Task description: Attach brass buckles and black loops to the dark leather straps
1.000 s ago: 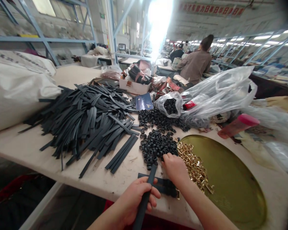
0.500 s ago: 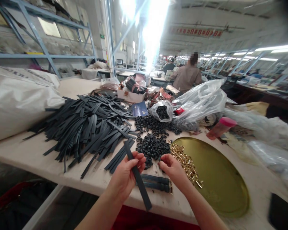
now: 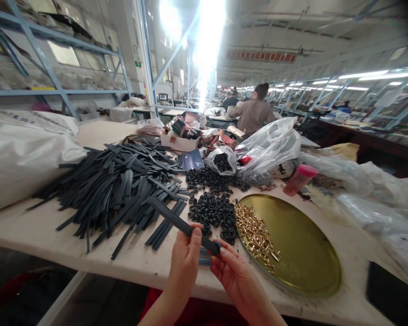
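Observation:
My left hand is closed round a flat black strap, which slants from upper left down to the right. At the strap's lower right end, my right hand pinches a small black loop. The loop touches the strap end; my fingers partly hide whether it is around it. Behind my hands lies a heap of similar black loops. Finished-looking straps on the table are mostly covered by my hands. A few loose straps lie left of the loops.
A large pile of black straps covers the table's left side. Gold metal fittings lie in a gold oval tray at right. Beyond are a clear bag of loops, a pink-lidded jar and a dark flat object.
My right hand has moved from the loop heap to the strap's near end with a loop. The strap has swung to point right, its near end now raised toward my right hand.

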Motion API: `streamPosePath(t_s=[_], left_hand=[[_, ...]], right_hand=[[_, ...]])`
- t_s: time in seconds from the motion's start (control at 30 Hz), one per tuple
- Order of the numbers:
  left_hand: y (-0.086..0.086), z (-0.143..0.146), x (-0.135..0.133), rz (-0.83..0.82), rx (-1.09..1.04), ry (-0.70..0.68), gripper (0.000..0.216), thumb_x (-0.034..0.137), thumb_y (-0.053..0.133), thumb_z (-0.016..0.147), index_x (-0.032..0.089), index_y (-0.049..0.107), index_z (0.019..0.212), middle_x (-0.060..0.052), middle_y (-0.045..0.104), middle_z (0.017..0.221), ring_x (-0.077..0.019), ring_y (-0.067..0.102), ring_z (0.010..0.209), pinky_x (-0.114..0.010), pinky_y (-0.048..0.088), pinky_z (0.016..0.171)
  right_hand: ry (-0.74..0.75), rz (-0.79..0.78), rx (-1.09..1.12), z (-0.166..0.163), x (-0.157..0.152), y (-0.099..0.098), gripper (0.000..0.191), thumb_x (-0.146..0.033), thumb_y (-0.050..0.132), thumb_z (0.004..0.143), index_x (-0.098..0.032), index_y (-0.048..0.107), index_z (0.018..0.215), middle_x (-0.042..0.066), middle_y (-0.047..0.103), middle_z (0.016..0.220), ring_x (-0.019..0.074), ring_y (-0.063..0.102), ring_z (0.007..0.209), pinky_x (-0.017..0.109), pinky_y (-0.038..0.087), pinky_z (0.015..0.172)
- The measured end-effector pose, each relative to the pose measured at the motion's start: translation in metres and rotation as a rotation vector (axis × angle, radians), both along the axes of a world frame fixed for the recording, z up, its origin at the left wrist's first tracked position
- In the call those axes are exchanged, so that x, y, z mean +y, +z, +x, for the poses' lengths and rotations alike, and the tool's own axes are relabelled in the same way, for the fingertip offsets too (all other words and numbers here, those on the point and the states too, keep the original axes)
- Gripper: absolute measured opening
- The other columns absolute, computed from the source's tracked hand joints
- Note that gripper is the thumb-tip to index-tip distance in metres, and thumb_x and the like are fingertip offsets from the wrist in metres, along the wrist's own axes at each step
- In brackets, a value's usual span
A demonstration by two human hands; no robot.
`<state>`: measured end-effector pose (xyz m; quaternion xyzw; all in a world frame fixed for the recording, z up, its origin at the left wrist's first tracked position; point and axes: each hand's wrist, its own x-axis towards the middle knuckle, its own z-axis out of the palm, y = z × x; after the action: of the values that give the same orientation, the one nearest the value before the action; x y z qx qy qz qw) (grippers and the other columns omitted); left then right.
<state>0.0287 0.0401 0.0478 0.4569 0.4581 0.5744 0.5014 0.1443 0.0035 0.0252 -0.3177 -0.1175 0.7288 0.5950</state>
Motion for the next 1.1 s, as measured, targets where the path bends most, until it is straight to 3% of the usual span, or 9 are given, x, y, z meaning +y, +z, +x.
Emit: streamPosePath(t_s=[0.13,0.33,0.53,0.6,0.67,0.77,0.87,1.0,1.1], left_hand=[[-0.016,-0.001,-0.005,-0.181,0.074,-0.189,0.024,0.035,0.059,0.072,0.014,0.055,0.083,0.004,0.057,0.057,-0.0115,0.054,0.050,-0.022,0.045,0.049],[-0.020,0.007,-0.005,-0.210,-0.001,-0.060,0.023,0.036,0.059,0.072,0.015,0.053,0.083,0.001,0.061,0.067,-0.0142,0.061,0.058,-0.026,0.050,0.058],[-0.033,0.019,-0.015,-0.049,0.197,-0.048,0.013,0.031,0.055,0.076,0.018,0.057,0.079,-0.001,0.062,0.075,-0.0157,0.059,0.071,-0.028,0.049,0.068],[-0.035,0.016,-0.015,-0.018,0.208,-0.149,0.014,0.030,0.056,0.075,0.019,0.061,0.083,-0.003,0.063,0.081,-0.0173,0.059,0.078,-0.029,0.048,0.073],[-0.033,0.007,-0.011,-0.084,0.101,-0.340,0.021,0.032,0.058,0.072,0.019,0.063,0.089,-0.005,0.064,0.088,-0.0194,0.059,0.083,-0.030,0.048,0.073],[-0.027,-0.013,-0.003,-0.414,-0.150,-0.679,0.036,0.039,0.057,0.073,0.018,0.059,0.103,-0.009,0.064,0.097,-0.0221,0.061,0.086,-0.032,0.049,0.071],[-0.025,-0.021,-0.001,-0.636,-0.164,-0.850,0.051,0.043,0.051,0.078,0.019,0.044,0.122,-0.009,0.064,0.095,-0.0190,0.063,0.078,-0.029,0.049,0.066],[-0.037,-0.006,-0.010,-0.534,0.086,-0.757,0.066,0.047,0.047,0.079,0.016,0.027,0.133,0.002,0.058,0.060,-0.0079,0.047,0.038,-0.018,0.035,0.039],[-0.046,0.006,-0.012,-0.446,0.131,-0.616,0.064,0.052,0.042,0.080,0.017,0.029,0.132,0.007,0.048,0.051,-0.0061,0.033,0.034,-0.018,0.023,0.035]], right_hand=[[-0.011,0.040,-0.045,0.004,0.002,-0.005,0.024,-0.019,0.068,0.072,-0.019,0.063,0.095,0.003,0.072,0.082,0.0098,0.065,0.065,0.021,0.049,0.064],[-0.042,0.019,-0.170,0.001,0.006,-0.011,0.035,-0.026,0.069,0.070,-0.018,0.062,0.104,0.004,0.071,0.088,0.0110,0.063,0.072,0.023,0.046,0.072],[-0.110,-0.005,-0.229,-0.001,0.010,-0.022,0.033,-0.029,0.075,0.062,-0.022,0.067,0.093,0.000,0.071,0.087,0.0130,0.060,0.081,0.025,0.042,0.081],[-0.118,-0.021,-0.216,0.004,0.012,-0.024,0.031,-0.030,0.076,0.061,-0.021,0.068,0.089,0.000,0.070,0.080,0.0118,0.060,0.074,0.023,0.043,0.075],[-0.112,-0.030,-0.185,0.014,0.014,-0.024,0.030,-0.034,0.074,0.063,-0.020,0.068,0.088,-0.001,0.068,0.069,0.0100,0.057,0.063,0.021,0.044,0.065],[-0.106,-0.062,-0.179,0.031,0.015,-0.024,0.030,-0.033,0.073,0.065,-0.018,0.068,0.090,-0.002,0.066,0.064,0.0075,0.054,0.057,0.018,0.043,0.058],[-0.099,-0.067,-0.228,0.035,0.013,-0.026,0.029,-0.029,0.074,0.064,-0.017,0.066,0.089,-0.001,0.066,0.070,0.0088,0.056,0.062,0.020,0.043,0.063],[-0.102,-0.015,-0.297,0.014,0.005,-0.036,0.037,-0.031,0.072,0.066,-0.021,0.060,0.100,0.001,0.066,0.087,0.0156,0.059,0.078,0.029,0.044,0.076],[-0.058,0.049,-0.390,0.004,0.000,-0.044,0.043,-0.037,0.069,0.068,-0.022,0.056,0.106,0.004,0.065,0.099,0.0204,0.058,0.091,0.034,0.042,0.082]])
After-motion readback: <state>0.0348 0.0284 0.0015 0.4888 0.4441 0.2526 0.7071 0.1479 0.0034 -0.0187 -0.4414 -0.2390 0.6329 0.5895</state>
